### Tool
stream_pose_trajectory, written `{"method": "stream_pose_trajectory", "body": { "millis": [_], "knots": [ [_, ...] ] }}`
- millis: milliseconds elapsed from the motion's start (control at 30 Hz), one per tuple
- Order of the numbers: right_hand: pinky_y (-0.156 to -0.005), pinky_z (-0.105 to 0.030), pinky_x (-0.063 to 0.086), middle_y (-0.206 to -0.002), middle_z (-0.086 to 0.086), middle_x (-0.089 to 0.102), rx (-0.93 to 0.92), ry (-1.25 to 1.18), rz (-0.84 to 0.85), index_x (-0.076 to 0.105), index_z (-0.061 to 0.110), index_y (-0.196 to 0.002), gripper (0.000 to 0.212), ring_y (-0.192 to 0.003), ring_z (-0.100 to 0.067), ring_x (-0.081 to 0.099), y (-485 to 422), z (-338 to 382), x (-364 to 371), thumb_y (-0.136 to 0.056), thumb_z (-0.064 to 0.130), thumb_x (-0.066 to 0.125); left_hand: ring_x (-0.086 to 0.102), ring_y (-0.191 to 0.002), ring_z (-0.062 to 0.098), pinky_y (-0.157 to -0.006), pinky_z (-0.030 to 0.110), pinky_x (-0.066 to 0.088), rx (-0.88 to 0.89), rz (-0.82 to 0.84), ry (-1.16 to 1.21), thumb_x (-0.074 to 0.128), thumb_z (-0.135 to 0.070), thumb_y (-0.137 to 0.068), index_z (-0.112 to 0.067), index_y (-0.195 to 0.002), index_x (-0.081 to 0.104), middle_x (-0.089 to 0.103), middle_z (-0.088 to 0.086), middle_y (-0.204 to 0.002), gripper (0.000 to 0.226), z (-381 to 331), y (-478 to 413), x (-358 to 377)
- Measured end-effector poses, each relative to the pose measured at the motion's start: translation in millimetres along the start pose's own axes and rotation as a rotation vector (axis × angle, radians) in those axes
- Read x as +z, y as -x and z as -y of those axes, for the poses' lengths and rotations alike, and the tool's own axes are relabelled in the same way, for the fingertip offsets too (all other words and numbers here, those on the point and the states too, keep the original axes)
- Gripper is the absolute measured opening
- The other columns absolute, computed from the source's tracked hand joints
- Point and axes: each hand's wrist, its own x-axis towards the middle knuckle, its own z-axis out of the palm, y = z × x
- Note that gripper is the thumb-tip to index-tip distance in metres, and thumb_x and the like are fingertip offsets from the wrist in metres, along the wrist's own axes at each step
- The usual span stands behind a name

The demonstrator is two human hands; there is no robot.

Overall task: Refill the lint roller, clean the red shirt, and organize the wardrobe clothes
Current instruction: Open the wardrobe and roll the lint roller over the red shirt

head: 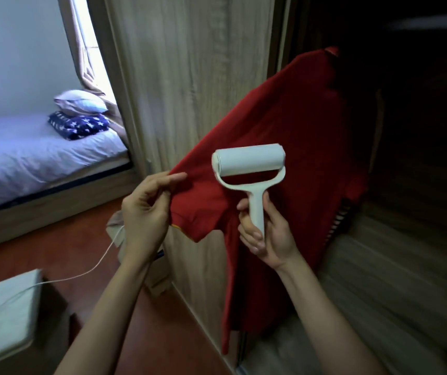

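My right hand (267, 234) grips the handle of the lint roller (249, 175), fingers curled round it, with the white roll uppermost and lying crosswise over the red shirt (284, 125). My left hand (146, 209) pinches the edge of the shirt's sleeve between thumb and fingers and holds it out to the left. The shirt hangs at the dark, open wardrobe (420, 104), its top edge high up and its body draped down in front of the wardrobe's pale wooden panel (190, 77). To the left stands a bed (41, 155) carrying a pillow (81, 102) on a folded star-patterned blanket (79, 125). A white cable (81, 273) lies across the red-brown floor (81, 239).
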Motion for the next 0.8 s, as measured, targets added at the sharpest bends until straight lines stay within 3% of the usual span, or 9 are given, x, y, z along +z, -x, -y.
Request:
{"method": "stream_pose_trajectory", "body": {
  "millis": [167, 333, 500, 667, 800],
  "knots": [
    [-0.029, -0.018, 0.016, -0.042, 0.003, 0.037, 0.045, 0.045, -0.161, 0.069, 0.010, -0.088, 0.053, -0.027, -0.004, 0.031, 6.6, -52.9, -5.8, -0.071, 0.060, 0.071, 0.066, -0.096, 0.007, -0.090, 0.021, 0.050, -0.061, 0.058, 0.137, 0.053, 0.008, -0.092, -0.016, -0.102, 0.073, 0.073, -0.003, -0.102, 0.033, 4.7, -22.9, -17.6],
    [-0.030, -0.018, 0.015, -0.041, 0.005, 0.038, -0.063, 0.063, -0.106, 0.071, 0.015, -0.087, 0.048, -0.027, -0.002, 0.030, -30.6, -20.0, 24.2, -0.088, 0.054, 0.042, 0.067, -0.102, 0.014, -0.093, 0.024, 0.050, -0.141, 0.127, 0.276, 0.057, -0.004, -0.094, -0.016, -0.104, 0.072, 0.073, 0.003, -0.107, 0.022, 9.4, -35.3, -27.2],
    [-0.029, -0.016, 0.017, -0.042, 0.003, 0.036, -0.021, 0.091, -0.220, 0.069, 0.011, -0.089, 0.053, -0.027, -0.004, 0.030, -7.6, -66.5, 13.1, -0.070, 0.061, 0.071, 0.067, -0.105, 0.015, -0.097, 0.029, 0.050, -0.168, 0.192, 0.305, 0.057, -0.004, -0.094, -0.020, -0.104, 0.073, 0.073, 0.002, -0.110, 0.025, 12.0, -44.7, -33.8],
    [-0.031, -0.018, 0.014, -0.041, 0.005, 0.037, -0.060, 0.214, -0.194, 0.070, 0.015, -0.088, 0.049, -0.027, -0.003, 0.029, -31.9, -25.6, 30.3, -0.082, 0.060, 0.051, 0.066, -0.106, 0.017, -0.098, 0.033, 0.049, -0.181, 0.203, 0.357, 0.057, -0.004, -0.093, -0.020, -0.104, 0.073, 0.073, 0.004, -0.110, 0.025, 10.9, -52.7, -35.0],
    [-0.030, -0.017, 0.014, -0.042, 0.004, 0.036, -0.066, 0.164, -0.250, 0.068, 0.012, -0.090, 0.051, -0.027, -0.003, 0.030, -12.5, -53.8, 22.3, -0.078, 0.061, 0.061, 0.067, -0.102, 0.011, -0.096, 0.027, 0.050, -0.178, 0.228, 0.337, 0.062, -0.004, -0.091, -0.016, -0.108, 0.072, 0.074, -0.003, -0.107, 0.023, 13.0, -54.1, -36.6]
  ]
}}
